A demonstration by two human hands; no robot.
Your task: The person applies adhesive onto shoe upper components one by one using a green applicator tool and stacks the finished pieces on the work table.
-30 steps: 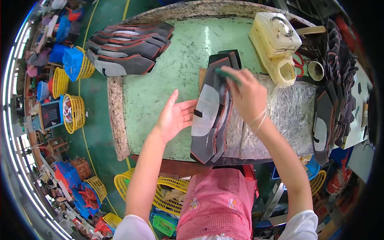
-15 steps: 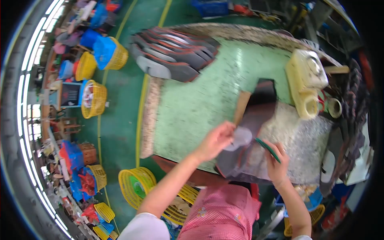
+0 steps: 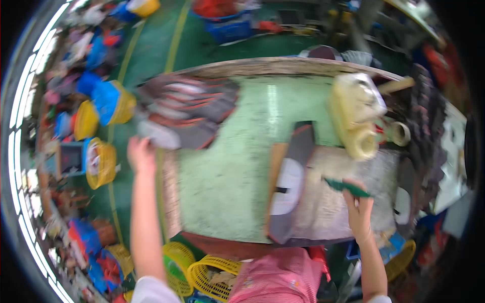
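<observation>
My left hand (image 3: 142, 153) is at the lower left end of a fanned stack of dark grey pieces (image 3: 199, 103) with orange edges; motion blurs its fingers, and whether it grips a piece is unclear. In my right hand (image 3: 359, 199) is a green tool (image 3: 348, 188), held above the plastic-wrapped surface (image 3: 331, 212). One dark piece with a light grey patch (image 3: 288, 187) lies between my hands, beside a brown strip (image 3: 274, 166) on the green tabletop (image 3: 227, 187).
A yellowed plastic container (image 3: 353, 111) stands at the table's back right, near a small round cup (image 3: 399, 134). More dark pieces (image 3: 424, 126) are piled at the right. Yellow baskets (image 3: 214, 275) sit below the front edge.
My left hand has moved from the middle pieces to the stack at the left. A single piece now lies where several overlapped. My right hand has drawn back with the green tool.
</observation>
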